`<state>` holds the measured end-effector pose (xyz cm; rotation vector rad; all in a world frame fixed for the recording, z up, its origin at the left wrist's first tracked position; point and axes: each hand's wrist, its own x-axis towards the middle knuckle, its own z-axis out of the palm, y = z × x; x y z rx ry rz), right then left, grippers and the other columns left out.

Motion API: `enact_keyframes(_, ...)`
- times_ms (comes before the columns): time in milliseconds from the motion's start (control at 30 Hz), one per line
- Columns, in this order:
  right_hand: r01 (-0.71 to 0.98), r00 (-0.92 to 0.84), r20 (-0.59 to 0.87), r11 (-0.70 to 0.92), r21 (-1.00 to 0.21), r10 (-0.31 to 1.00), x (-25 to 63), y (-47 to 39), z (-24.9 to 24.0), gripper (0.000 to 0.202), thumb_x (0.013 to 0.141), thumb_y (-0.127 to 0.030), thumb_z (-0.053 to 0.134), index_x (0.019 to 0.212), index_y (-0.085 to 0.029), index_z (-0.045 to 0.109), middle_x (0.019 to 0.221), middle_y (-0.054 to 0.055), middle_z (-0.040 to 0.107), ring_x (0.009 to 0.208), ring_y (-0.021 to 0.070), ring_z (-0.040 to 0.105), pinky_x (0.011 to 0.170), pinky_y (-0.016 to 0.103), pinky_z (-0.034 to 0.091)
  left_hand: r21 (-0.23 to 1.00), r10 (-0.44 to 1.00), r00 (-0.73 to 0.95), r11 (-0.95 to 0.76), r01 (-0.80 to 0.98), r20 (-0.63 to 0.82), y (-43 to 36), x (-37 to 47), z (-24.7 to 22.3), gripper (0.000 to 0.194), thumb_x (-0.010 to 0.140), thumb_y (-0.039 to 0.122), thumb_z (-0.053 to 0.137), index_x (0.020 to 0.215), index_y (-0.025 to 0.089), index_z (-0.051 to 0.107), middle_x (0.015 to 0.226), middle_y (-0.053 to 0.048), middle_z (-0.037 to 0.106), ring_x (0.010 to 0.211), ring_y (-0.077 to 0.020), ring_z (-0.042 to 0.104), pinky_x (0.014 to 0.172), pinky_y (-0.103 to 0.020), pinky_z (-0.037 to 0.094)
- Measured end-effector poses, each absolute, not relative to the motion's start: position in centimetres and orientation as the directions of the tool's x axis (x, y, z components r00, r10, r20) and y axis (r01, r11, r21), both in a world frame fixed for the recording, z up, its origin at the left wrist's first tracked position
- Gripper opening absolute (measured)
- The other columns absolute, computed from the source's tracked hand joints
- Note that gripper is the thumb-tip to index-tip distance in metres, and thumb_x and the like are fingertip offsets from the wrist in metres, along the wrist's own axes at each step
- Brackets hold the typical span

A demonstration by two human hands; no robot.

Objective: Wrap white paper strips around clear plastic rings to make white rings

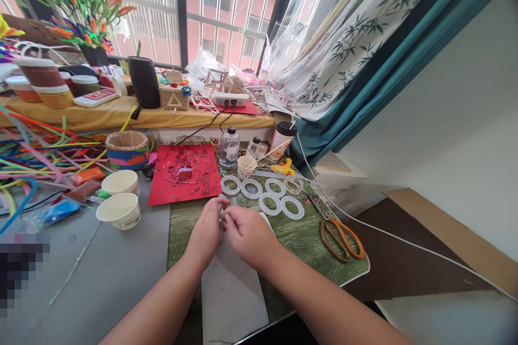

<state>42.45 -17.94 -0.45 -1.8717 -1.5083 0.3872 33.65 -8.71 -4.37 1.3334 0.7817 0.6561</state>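
My left hand (pixel 207 232) and my right hand (pixel 249 234) meet above the top end of a pale grey board (pixel 234 296). The left fingers are curled around a small greyish ring-like piece (pixel 221 216), mostly hidden by the fingers. My right thumb and fingertips pinch together at its right side. Just beyond the hands lie several translucent ring molds (pixel 270 204) on the green wood-patterned mat (pixel 299 237). A red sheet (pixel 206 172) with dark flakes and a shiny patch lies to the upper left of my hands.
Orange-handled scissors (pixel 343 240) lie at the right. Two paper cups (pixel 119 213) stand at left near coloured pipe cleaners (pixel 36 145). Behind are a clear bottle (pixel 229 148), a small cup with sticks (pixel 246 167), a lidded drink cup (pixel 282 142) and a yellow glue gun (pixel 285 167). A white cable crosses the right.
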Motion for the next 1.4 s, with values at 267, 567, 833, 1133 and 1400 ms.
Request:
enact_keyframes(267, 0.856, 0.157, 0.26, 0.0, -0.517, 0.953, 42.9, -17.9, -0.5, 0.016, 0.091, -0.011, 0.051, 0.079, -0.02, 0.058, 0.073, 0.003, 0.065, 0.064, 0.0163, 0.056, 0.061, 0.028, 0.033, 0.975, 0.797, 0.581, 0.219, -0.02, -0.167, -8.5, 33.7, -4.5, 0.05, 0.096, 0.062, 0.04, 0.105, 0.021, 0.068, 0.095, -0.006, 0.07, 0.08, -0.0199, 0.064, 0.069, -0.03, 0.052)
enact_keyframes(567, 0.805, 0.179, 0.231, -0.007, -0.593, 0.957, 42.4, -18.2, -1.5, 0.018, 0.091, -0.011, 0.052, 0.076, -0.02, 0.054, 0.071, 0.002, 0.063, 0.062, 0.015, 0.053, 0.059, 0.026, 0.032, 0.98, 0.797, 0.585, 0.2, -0.023, -0.149, -8.7, 33.7, -4.6, 0.046, 0.096, 0.059, 0.042, 0.101, 0.023, 0.069, 0.092, -0.004, 0.069, 0.082, -0.0204, 0.064, 0.074, -0.03, 0.052)
enact_keyframes(833, 0.852, 0.088, 0.257, 0.061, -0.521, 0.962, 42.9, -18.2, -0.2, 0.016, 0.089, -0.013, 0.053, 0.075, -0.02, 0.053, 0.069, 0.001, 0.061, 0.061, 0.0147, 0.05, 0.059, 0.027, 0.029, 0.968, 0.799, 0.574, 0.247, -0.043, -0.178, -8.3, 33.8, -4.8, 0.049, 0.095, 0.063, 0.043, 0.104, 0.022, 0.07, 0.095, -0.005, 0.071, 0.081, -0.02, 0.066, 0.073, -0.03, 0.052)
enact_keyframes(1133, 0.92, 0.058, 0.228, 0.036, -0.389, 0.972, 42.2, -18.1, -1.2, 0.011, 0.09, -0.011, 0.054, 0.082, -0.017, 0.059, 0.075, 0.006, 0.068, 0.063, 0.0172, 0.055, 0.058, 0.03, 0.029, 0.957, 0.796, 0.572, 0.283, -0.068, -0.195, -8.3, 33.9, -4.6, 0.044, 0.091, 0.061, 0.05, 0.095, 0.022, 0.069, 0.087, -0.003, 0.068, 0.077, -0.0185, 0.064, 0.066, -0.027, 0.051)
enact_keyframes(1400, 0.874, 0.192, 0.204, -0.073, -0.481, 0.96, 42.9, -17.7, -1.0, 0.017, 0.095, -0.012, 0.048, 0.083, -0.018, 0.059, 0.078, 0.005, 0.069, 0.066, 0.0162, 0.059, 0.06, 0.027, 0.033, 0.957, 0.79, 0.566, 0.29, -0.003, -0.238, -8.4, 34.1, -4.0, 0.048, 0.089, 0.065, 0.049, 0.098, 0.023, 0.069, 0.087, -0.004, 0.07, 0.081, -0.0222, 0.067, 0.067, -0.03, 0.052)
